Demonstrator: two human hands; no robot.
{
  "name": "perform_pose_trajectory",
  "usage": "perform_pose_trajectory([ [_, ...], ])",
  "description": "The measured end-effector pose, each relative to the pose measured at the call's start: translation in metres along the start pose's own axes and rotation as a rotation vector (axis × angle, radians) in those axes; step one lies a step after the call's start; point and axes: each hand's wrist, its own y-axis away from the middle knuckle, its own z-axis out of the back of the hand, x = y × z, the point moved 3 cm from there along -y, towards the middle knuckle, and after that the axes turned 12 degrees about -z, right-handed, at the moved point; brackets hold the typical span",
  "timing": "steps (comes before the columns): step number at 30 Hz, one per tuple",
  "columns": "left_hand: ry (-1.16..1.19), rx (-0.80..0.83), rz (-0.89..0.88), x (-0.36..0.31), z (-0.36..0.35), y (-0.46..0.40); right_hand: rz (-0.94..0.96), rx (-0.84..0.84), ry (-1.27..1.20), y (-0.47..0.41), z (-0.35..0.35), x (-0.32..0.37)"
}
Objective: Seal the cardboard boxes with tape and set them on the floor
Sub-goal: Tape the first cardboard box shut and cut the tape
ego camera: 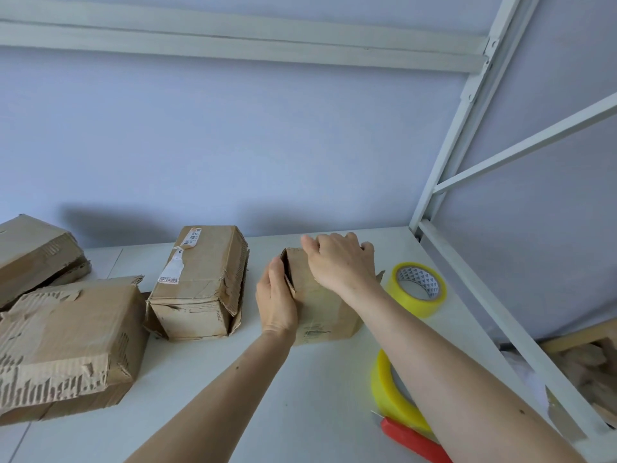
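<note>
On the white table (233, 379), both hands' grip clamps a small worn cardboard box (320, 312).

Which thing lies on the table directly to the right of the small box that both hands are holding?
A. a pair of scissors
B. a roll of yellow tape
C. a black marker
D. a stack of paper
B: a roll of yellow tape lies on the white table just right of the small box, which the left hand and the right hand hold.
</note>
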Motion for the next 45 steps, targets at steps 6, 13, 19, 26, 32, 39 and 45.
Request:
perform_pose_trajectory([
  [6,0.008,-0.012,0.008,0.003,0.002,0.000,0.036,-0.074,-0.003,-0.005,-0.007,0.005],
  [13,-0.019,-0.032,0.003,0.004,0.001,-0.005,0.096,-0.149,-0.131,-0.008,-0.004,0.004],
  [19,0.010,-0.120,0.123,-0.001,-0.003,-0.012,0.216,-0.556,-0.496,-0.001,0.012,-0.015],
  [26,0.007,-0.196,0.436,-0.016,-0.003,-0.025,0.123,-0.201,-0.532,0.006,-0.003,-0.045],
  [32,0.040,0.022,0.716,-0.010,-0.003,-0.026,0.013,0.064,-0.579,0.000,-0.004,-0.045],
  [39,-0.040,0.224,0.675,-0.003,0.011,-0.021,-0.125,0.114,-0.538,-0.008,-0.023,-0.051],
  [45,-0.052,0.352,0.664,0.009,0.024,-0.019,-0.157,0.186,-0.484,-0.013,-0.041,-0.057],
])
